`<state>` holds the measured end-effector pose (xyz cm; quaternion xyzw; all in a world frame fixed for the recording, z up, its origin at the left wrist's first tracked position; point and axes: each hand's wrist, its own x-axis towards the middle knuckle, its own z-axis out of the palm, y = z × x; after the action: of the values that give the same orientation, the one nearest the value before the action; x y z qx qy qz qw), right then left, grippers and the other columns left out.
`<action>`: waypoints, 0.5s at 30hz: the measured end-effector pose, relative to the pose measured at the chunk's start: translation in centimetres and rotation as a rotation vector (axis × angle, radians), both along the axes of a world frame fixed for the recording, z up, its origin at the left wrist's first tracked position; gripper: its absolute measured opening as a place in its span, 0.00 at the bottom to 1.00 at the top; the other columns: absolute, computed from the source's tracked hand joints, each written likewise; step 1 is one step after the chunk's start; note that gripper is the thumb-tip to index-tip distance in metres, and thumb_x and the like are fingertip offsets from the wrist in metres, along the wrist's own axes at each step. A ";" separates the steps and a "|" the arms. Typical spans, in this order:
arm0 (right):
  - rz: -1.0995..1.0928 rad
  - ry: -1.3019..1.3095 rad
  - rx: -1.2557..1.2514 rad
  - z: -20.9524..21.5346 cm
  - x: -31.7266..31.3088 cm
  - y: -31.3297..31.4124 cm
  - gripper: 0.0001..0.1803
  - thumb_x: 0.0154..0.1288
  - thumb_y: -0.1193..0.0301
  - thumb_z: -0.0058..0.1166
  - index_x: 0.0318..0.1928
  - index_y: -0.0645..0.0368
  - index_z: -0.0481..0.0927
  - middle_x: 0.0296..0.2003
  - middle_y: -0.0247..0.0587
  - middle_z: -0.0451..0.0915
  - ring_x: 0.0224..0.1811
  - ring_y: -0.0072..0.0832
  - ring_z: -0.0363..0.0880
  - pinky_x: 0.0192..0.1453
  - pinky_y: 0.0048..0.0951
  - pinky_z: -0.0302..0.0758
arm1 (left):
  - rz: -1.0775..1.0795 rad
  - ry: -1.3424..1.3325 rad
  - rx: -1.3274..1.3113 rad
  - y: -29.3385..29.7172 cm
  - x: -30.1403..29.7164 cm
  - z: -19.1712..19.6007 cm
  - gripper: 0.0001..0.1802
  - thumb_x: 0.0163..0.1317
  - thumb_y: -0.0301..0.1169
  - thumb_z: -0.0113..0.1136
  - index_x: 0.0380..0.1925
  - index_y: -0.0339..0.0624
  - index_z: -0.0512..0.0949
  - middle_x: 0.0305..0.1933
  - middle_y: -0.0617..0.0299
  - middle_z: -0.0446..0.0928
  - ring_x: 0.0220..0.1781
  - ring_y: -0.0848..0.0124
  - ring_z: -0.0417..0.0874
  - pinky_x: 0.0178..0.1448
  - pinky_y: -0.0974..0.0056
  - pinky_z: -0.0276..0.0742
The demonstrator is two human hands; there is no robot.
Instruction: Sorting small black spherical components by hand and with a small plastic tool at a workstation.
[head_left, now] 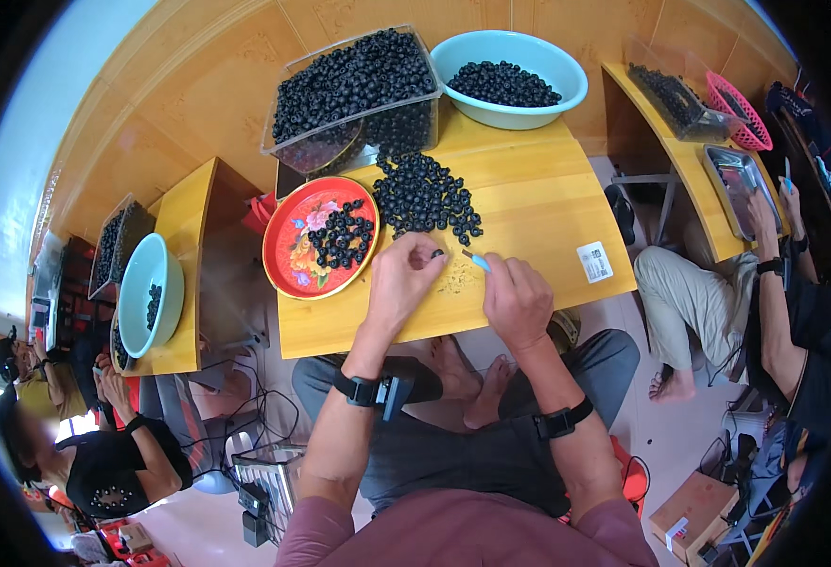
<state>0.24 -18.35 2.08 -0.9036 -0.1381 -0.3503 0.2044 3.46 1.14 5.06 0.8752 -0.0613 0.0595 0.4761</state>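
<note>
Over the front of the yellow table, my left hand (403, 276) pinches one small black round bead (437, 253) between thumb and fingers. My right hand (518, 295) is closed round a slim light-blue-handled tool (481, 263). Its short, thin tip points at the bead without clearly touching it; the exact kind of tip is too small to tell. A loose pile of black beads (423, 194) lies just beyond both hands. Left of my left hand is a red flowered plate (278, 236) with more beads on it. Pale crumbs (455, 278) are scattered between my hands.
At the back of the table (548, 208) stand a clear bin (349, 125) heaped with black beads and a light-blue basin (519, 115) partly filled with them. A white label (594, 262) is stuck at right. People work at neighbouring tables on both sides; cables (264, 406) cross the floor.
</note>
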 end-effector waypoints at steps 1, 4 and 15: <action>0.000 0.003 -0.002 0.0 0.0 0.0 0.07 0.66 0.73 0.60 0.44 0.57 0.84 0.27 0.37 0.73 0.29 0.35 0.78 0.33 0.39 0.76 | 0.000 0.003 -0.002 -0.1 -0.5 -0.4 0.10 0.65 0.26 0.74 0.42 0.34 0.85 0.34 0.63 0.85 0.37 0.75 0.86 0.44 0.68 0.82; -0.013 0.011 -0.025 0.2 -0.1 0.1 0.07 0.66 0.73 0.60 0.44 0.57 0.84 0.26 0.37 0.73 0.28 0.35 0.78 0.32 0.38 0.75 | 0.099 0.071 -0.351 -0.5 -1.7 -1.7 0.10 0.66 0.27 0.74 0.44 0.33 0.86 0.32 0.61 0.87 0.40 0.75 0.88 0.46 0.68 0.84; 0.074 -0.024 -0.074 0.1 -0.2 0.0 0.09 0.63 0.73 0.61 0.44 0.56 0.84 0.26 0.35 0.72 0.28 0.33 0.79 0.31 0.36 0.76 | 0.114 -0.092 -0.376 -2.2 -3.1 -3.2 0.13 0.64 0.18 0.72 0.48 0.30 0.85 0.47 0.57 0.83 0.46 0.72 0.88 0.50 0.68 0.86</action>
<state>0.00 -18.33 2.18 -0.9005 -0.1867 -0.3478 0.1823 0.39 -1.06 1.85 0.7694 -0.0213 0.1367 0.6236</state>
